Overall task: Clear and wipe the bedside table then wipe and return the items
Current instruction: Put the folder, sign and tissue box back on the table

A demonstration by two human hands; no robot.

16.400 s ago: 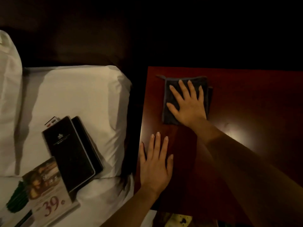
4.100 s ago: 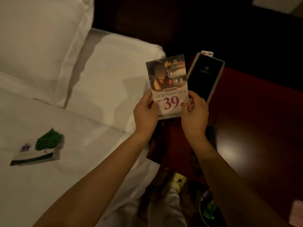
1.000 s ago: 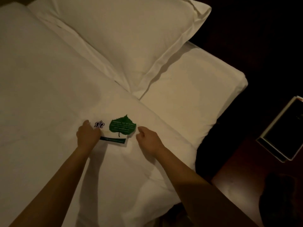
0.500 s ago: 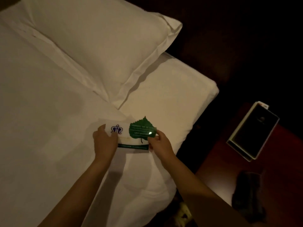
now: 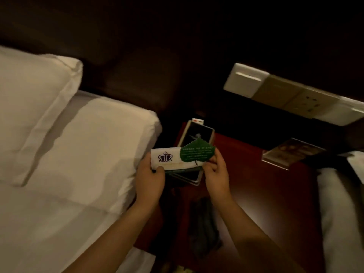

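Both hands hold a white card with a green leaf [image 5: 183,157] in the air over the left edge of the dark red bedside table [image 5: 262,184]. My left hand [image 5: 150,177] grips its left end and my right hand [image 5: 215,171] pinches its right end by the leaf. Under the card a black folder [image 5: 199,133] lies on the table, partly hidden. A dark cloth [image 5: 204,223] lies crumpled near the table's front edge, between my forearms. An acrylic stand with a leaflet [image 5: 289,152] sits at the table's back right.
The bed with white sheets [image 5: 78,164] and a pillow [image 5: 29,107] fills the left. A wall panel of switches and sockets [image 5: 291,95] runs above the table. White bedding of a second bed [image 5: 340,213] borders the table on the right.
The leaf card has been lifted off the bed and carried right, over the table's left edge. My view has swung from the bed toward the table.
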